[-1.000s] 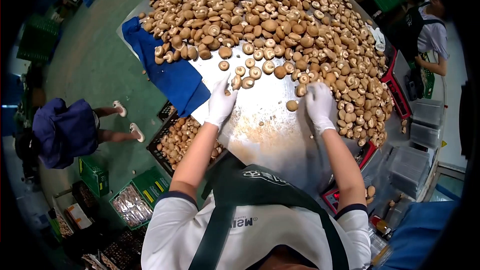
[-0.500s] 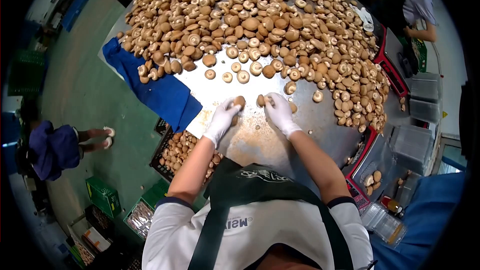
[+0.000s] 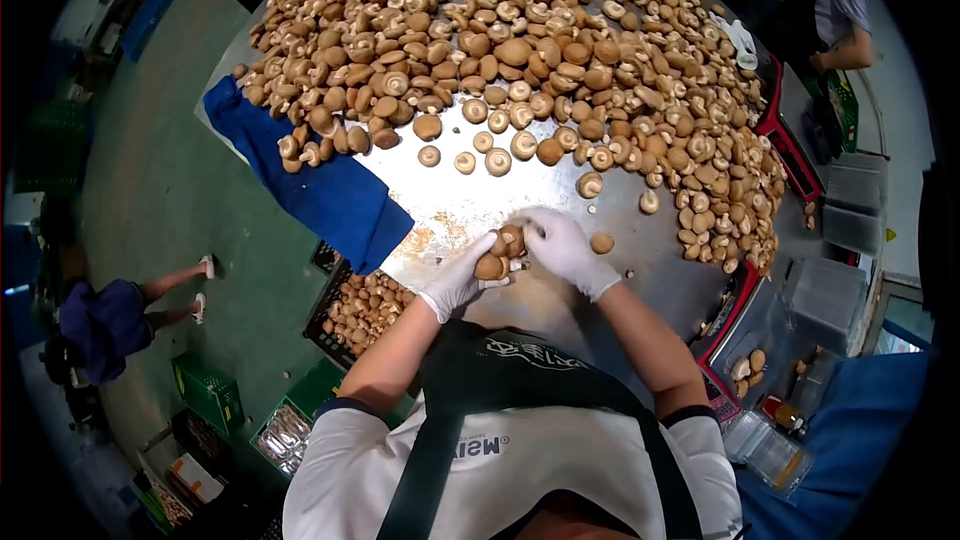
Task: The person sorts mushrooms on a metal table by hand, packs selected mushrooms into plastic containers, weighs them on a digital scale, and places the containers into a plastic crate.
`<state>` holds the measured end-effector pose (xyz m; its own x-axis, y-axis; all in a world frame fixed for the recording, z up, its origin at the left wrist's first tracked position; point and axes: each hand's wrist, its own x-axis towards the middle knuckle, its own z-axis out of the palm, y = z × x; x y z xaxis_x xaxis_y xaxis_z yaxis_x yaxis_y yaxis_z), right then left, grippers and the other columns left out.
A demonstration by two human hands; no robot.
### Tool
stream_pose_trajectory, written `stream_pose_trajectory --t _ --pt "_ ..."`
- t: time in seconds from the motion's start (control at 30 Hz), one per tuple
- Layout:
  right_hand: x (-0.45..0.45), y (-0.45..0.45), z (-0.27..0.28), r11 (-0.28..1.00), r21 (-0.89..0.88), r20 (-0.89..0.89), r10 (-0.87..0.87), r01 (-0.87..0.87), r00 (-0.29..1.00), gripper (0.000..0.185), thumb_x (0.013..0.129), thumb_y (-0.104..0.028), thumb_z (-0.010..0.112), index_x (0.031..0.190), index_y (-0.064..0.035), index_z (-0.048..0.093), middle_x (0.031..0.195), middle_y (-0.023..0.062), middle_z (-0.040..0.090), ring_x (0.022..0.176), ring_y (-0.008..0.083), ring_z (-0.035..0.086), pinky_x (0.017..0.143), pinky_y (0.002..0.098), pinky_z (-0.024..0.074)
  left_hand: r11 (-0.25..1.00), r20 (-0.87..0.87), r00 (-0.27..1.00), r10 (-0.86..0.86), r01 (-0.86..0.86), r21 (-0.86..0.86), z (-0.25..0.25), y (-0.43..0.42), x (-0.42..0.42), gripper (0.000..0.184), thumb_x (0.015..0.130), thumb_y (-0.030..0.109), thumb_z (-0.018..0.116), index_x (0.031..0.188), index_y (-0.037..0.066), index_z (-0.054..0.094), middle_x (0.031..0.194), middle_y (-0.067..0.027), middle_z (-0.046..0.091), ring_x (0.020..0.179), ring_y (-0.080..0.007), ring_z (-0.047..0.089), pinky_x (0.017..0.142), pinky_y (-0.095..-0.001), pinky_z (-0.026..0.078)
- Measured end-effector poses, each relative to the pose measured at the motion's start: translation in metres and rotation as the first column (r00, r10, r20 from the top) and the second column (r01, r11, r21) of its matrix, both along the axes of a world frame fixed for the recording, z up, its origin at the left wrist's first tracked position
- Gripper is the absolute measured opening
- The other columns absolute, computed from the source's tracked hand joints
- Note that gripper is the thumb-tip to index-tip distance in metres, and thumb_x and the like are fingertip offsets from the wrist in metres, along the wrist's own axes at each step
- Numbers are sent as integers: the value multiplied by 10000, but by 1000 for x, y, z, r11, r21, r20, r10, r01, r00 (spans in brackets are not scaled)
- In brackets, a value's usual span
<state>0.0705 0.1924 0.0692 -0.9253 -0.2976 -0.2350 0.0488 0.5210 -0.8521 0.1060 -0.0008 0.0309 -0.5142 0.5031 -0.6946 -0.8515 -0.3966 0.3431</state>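
Note:
Both my hands wear white gloves and meet low over the metal table. My left hand (image 3: 458, 280) is closed around a few brown shiitake mushrooms (image 3: 490, 267), caps showing. The fingers of my right hand (image 3: 562, 245) are bent in against the upper mushroom (image 3: 511, 239) of this bunch, right beside the left fingertips. One loose mushroom (image 3: 601, 243) lies just right of my right hand. Beyond my hands, several mushrooms (image 3: 498, 161) rest on the table, some with their stems up, in front of the large heap (image 3: 480, 30).
A blue cloth (image 3: 320, 205) drapes over the table's left edge, above a black crate (image 3: 318, 325) of mushrooms. Red-edged scales (image 3: 795, 145) and clear plastic trays (image 3: 825, 295) stand at right. One person (image 3: 840, 15) is at far right, another (image 3: 105, 325) on the floor at left.
My hands were apart, each with a mushroom. They have come together nearer my body, and the mushrooms are now bunched at my left hand. The person at left has shifted their legs.

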Motion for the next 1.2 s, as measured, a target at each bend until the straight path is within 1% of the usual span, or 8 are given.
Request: stream_pose_trajectory --t 0.13,0.3,0.4,0.47,0.53,0.63,0.73,1.2 --pt "-79 -19 -5 912 392 -449 77 119 890 294 839 -161 655 1120 -73 657 1105 122 641 1056 328 588 939 419 461 992 -142 987 81 -66 110 -1 -18 -8 364 973 356 519 1181 57 516 1000 -96 565 818 -181 600 811 -341 549" --pt "-118 -11 -45 883 464 -393 138 67 909 255 801 -142 624 1053 -149 665 1083 89 620 993 332 587 877 425 461 993 -311 943 116 -119 8 14 -44 -30 615 935 345 591 1417 26 381 1144 -159 572 971 -216 636 825 -332 544" --pt "-129 -3 -20 945 -123 93 -293 303 952 225 888 -153 538 1078 -91 643 1110 81 629 958 233 644 769 354 530 853 -617 783 -77 -270 -448 -22 -68 -41 658 872 302 705 1384 -4 425 1201 -136 588 1025 -244 635 896 -340 528" --pt "-147 1 -14 669 -516 483 -289 535 827 247 955 -244 490 1110 -74 579 1150 115 583 969 219 639 787 369 571 726 -729 641 -238 -382 -573 -1 -68 -45 666 799 271 781 1337 15 485 1210 -139 609 1068 -253 632 932 -335 507" --pt "-162 -21 1 579 -583 546 -242 571 802 260 972 -306 494 1075 -75 557 1071 97 597 922 206 647 779 353 559 544 -726 473 -499 -481 -687 4 -71 -47 657 771 266 800 1316 36 513 1179 -144 621 1074 -259 633 935 -333 501" --pt "-173 -83 -1 943 -289 162 -118 161 980 200 921 -273 584 997 -91 619 987 44 620 828 169 658 750 329 523 474 -687 316 -654 -536 -698 -21 -66 -46 697 675 331 830 1272 91 563 1105 -137 632 995 -316 631 874 -388 503" --pt "-166 -138 -16 875 439 -274 349 -206 896 294 846 -115 591 1135 -139 639 1101 85 607 938 274 658 779 391 522 474 -684 289 -670 -543 -693 -27 -65 -47 701 657 340 828 1265 98 574 1096 -128 637 998 -319 623 872 -399 491" --pt "-126 -116 9 979 198 -352 115 -46 929 402 853 -229 671 1220 -69 633 1094 181 666 999 339 651 867 378 516 467 -732 277 -622 -620 -631 -25 -65 -45 710 660 338 835 1266 88 564 1084 -148 633 978 -340 627 866 -404 502"
